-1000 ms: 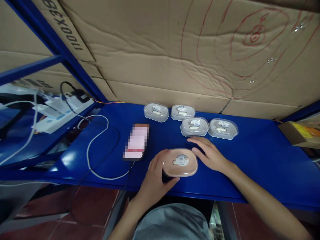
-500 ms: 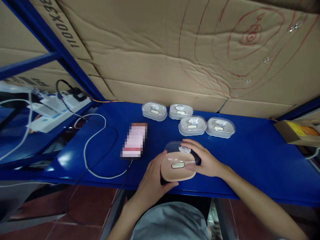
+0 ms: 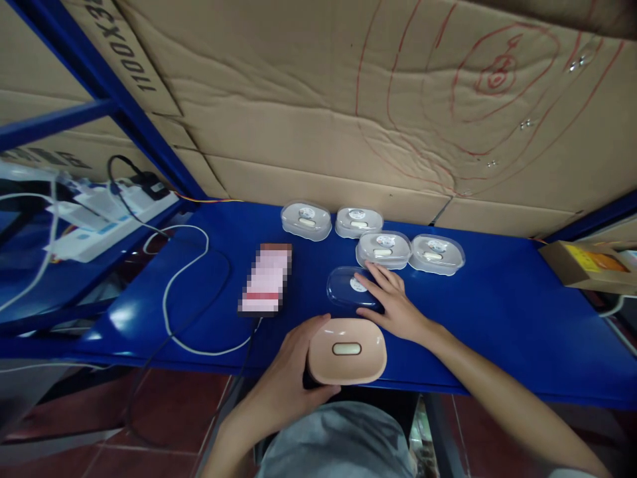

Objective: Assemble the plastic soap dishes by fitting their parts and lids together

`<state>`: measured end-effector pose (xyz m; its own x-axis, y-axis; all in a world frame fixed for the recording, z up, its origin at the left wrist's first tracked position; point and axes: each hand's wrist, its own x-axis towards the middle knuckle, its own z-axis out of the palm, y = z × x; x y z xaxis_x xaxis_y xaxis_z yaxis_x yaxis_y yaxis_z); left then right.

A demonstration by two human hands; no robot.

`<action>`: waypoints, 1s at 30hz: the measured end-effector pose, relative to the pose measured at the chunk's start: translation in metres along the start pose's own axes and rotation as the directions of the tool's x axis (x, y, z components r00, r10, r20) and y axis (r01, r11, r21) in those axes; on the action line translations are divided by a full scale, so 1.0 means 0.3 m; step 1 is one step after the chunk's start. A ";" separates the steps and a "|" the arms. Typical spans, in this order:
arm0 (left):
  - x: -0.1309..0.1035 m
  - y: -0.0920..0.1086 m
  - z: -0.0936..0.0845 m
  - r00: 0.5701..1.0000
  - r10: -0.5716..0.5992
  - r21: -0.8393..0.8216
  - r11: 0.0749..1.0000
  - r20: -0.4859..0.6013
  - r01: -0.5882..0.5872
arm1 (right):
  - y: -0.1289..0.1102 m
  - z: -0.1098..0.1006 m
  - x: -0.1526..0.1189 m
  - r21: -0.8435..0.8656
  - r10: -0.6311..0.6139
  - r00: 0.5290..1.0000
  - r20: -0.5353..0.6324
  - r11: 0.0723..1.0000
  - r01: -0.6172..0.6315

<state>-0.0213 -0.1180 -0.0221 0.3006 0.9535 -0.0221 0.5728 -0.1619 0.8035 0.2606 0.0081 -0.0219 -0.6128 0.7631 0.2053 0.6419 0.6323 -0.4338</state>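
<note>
My left hand [image 3: 291,365] is wrapped round the left side of a beige oval box [image 3: 347,368] with a pale oblong inset on top, near the table's front edge. Just beyond it, my right hand [image 3: 398,305] has its fingers on the right side of a clear plastic cover [image 3: 341,287] with a round white label. The cover is apart from the beige box. Behind my right hand stand several grey boxes under clear covers, among them one at the far left [image 3: 306,229] and one at the right [image 3: 436,262].
A phone [image 3: 266,279] with a cable lies left of the boxes on the blue table [image 3: 497,318]. White and black cables run to a power strip [image 3: 109,232] at the left. An open cardboard box [image 3: 567,262] is at the right. Cardboard [image 3: 273,133] stands behind.
The clear cover has come off the beige box and is now beyond it in my right hand. My left hand has moved the beige box nearer to my body.
</note>
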 end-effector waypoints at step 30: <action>-0.162 -0.018 -0.088 0.998 -0.009 0.171 0.985 0.068 -0.003 | -0.126 0.011 -0.076 0.006 -0.228 0.973 -0.036 0.974 0.228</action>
<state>-0.0591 -0.1566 -0.0098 0.3470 0.9353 -0.0697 0.6936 -0.2060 0.6903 0.2487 -0.0335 -0.0130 -0.7257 0.6033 0.3306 0.4823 0.7888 -0.3810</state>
